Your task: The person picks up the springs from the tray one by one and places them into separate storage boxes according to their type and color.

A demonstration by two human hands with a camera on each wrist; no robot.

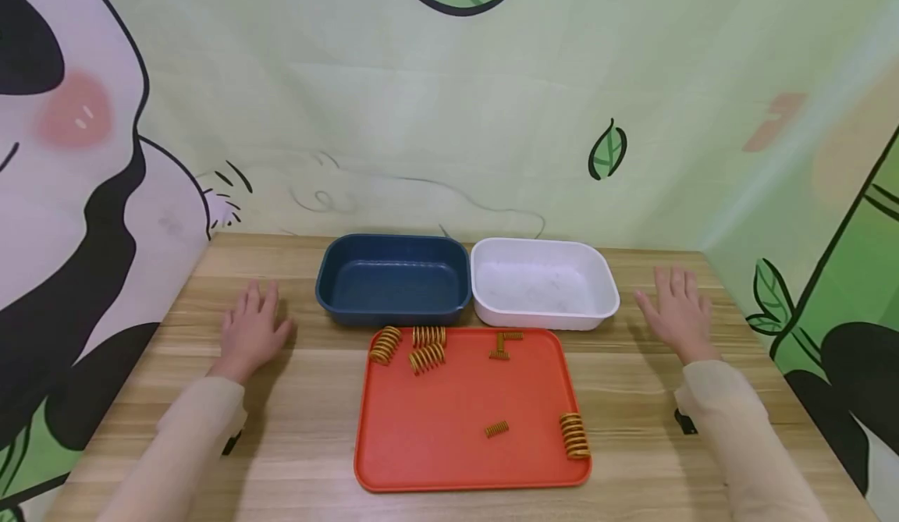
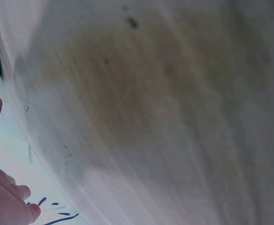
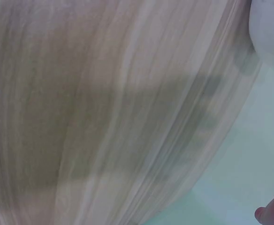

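Observation:
My left hand is over the left side of the table, palm down with its fingers spread and nothing in it. On the far right, my right hand is likewise spread and holds nothing. Between them lies a red tray carrying brass-coloured coil springs of two sizes. Several large springs, among them one leaning at the corner, sit at its back left. Another large spring lies along the right edge. Small springs cluster at the back right, and a single small spring lies nearer the front.
Behind the tray, a dark blue bin and a white bin stand side by side. The wooden table ends at a printed cloth backdrop, with more cloth on both sides.

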